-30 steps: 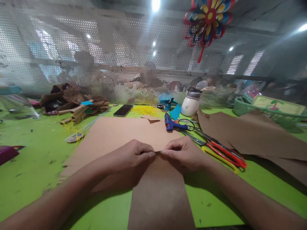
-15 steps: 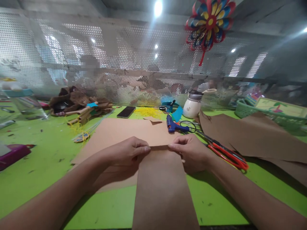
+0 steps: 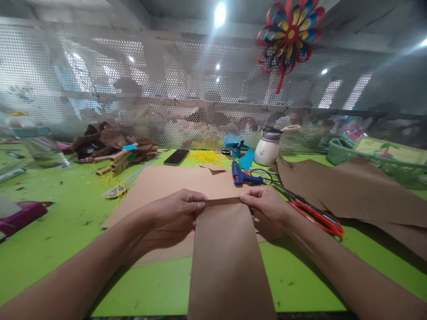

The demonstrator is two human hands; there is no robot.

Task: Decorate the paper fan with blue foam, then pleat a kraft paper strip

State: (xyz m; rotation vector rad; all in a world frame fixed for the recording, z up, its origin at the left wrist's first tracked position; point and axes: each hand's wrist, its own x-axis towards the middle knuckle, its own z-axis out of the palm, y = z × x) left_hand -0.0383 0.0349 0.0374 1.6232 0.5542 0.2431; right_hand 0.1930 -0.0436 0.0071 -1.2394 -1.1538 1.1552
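Note:
A long brown paper strip (image 3: 230,262) runs from the near edge of the view up to both hands, its far end folded over in a narrow band. My left hand (image 3: 187,206) pinches the left corner of that fold between thumb and fingers. At the right corner, my right hand (image 3: 262,202) grips the fold the same way. Beneath and beyond them, larger light-brown sheets (image 3: 160,182) lie on the green table (image 3: 160,289). A blue glue gun (image 3: 245,175) rests just past my right hand, with red-handled scissors (image 3: 316,218) to its right.
Brown paper (image 3: 350,191) and a green basket (image 3: 376,162) are at the right. Farther back stand a white jar (image 3: 267,146), yellow shreds (image 3: 207,157) and a phone (image 3: 176,157). Rolled paper pieces (image 3: 123,158), a clear jar (image 3: 42,149) and a purple tool (image 3: 23,220) are at the left.
Both hands keep their hold on the strip's far end. The folded band now shows wider, and my right hand has shifted slightly away from my left. The view has moved a little.

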